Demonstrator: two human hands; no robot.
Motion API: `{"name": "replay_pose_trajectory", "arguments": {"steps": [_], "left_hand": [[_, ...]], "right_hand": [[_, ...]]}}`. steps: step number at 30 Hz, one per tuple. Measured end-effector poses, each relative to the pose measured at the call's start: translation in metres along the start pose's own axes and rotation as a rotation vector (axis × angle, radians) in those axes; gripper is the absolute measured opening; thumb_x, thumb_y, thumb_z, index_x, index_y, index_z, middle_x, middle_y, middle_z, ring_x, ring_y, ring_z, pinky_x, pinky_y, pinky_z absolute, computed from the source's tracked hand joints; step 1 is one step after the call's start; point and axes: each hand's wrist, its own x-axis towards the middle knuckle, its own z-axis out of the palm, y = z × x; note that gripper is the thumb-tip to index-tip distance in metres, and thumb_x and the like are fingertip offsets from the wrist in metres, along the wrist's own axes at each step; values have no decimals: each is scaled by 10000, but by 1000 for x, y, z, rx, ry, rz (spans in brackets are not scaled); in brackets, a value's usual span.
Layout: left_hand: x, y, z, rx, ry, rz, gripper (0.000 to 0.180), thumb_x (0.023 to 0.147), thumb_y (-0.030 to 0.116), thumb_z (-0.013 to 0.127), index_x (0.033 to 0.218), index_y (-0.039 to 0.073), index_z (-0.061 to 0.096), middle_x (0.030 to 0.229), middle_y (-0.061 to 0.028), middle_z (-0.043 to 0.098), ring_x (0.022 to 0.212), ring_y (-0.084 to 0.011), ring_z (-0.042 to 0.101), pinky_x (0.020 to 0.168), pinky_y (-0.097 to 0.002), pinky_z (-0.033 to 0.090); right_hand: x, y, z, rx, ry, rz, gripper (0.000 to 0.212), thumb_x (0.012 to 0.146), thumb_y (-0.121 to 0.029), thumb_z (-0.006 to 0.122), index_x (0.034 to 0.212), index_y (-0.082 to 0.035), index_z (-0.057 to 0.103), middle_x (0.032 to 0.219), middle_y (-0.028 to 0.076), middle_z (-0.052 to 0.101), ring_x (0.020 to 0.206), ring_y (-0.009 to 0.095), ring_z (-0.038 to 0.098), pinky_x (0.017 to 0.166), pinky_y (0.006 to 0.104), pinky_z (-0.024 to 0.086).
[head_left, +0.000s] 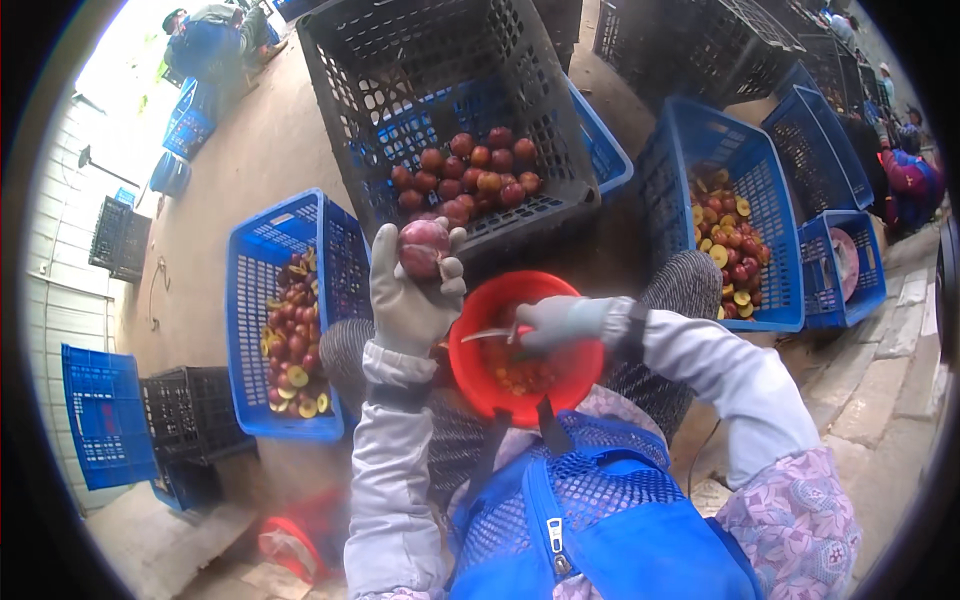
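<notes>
My left hand [408, 305], in a pale glove, holds up a dark red plum [423, 248] at the near edge of a black crate [345, 130]. Whole plums [478, 172] lie heaped inside that crate. Over a red bucket [478, 375] between my knees, my gloved right hand [562, 322] is closed around a small knife [487, 335], its thin pale blade pointing left. Small orange-brown pieces [525, 378] lie at the bottom of the bucket; I cannot make out exactly what they are. The knife and the plum are apart.
Blue crates with whole and cut plums stand to my left [240, 330] and right [675, 160]. A smaller blue crate [845, 310] holds a pink round thing. Black crates [690, 50] are stacked behind. Other people [215, 40] are in the far background. A red container [300, 535] sits lower left.
</notes>
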Motion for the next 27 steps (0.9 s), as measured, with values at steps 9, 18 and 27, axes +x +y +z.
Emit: {"name": "replay_pose_trajectory", "arguments": {"steps": [9, 18, 27], "left_hand": [[-21, -64, 0, 523, 238, 360, 465, 966, 436, 349, 1227, 70, 466, 1015, -106, 601, 854, -159, 563, 781, -295, 430], [-47, -103, -15, 849, 197, 361, 266, 979, 260, 404, 1101, 49, 513, 1021, -30, 548, 916, -97, 532, 807, -233, 429], [-44, -112, -10, 415, 255, 106, 479, 931, 460, 403, 1096, 38, 559, 947, -62, 631, 736, -142, 598, 515, -246, 458]], "right_hand": [[-69, -57, -5, 1116, 604, -161, 249, 853, -311, 651, 814, -67, 618, 645, -43, 550, 462, 22, 430, 441, 214, 367], [-48, -30, 23, 1136, 294, -229, 278, 873, -324, 625, 771, -68, 595, 514, -32, 487, 390, 45, 425, 367, 199, 324], [-71, -28, 27, 1174, 197, -150, 229, 855, -230, 566, 800, -17, 629, 484, 9, 499, 339, 72, 423, 339, 218, 330]]}}
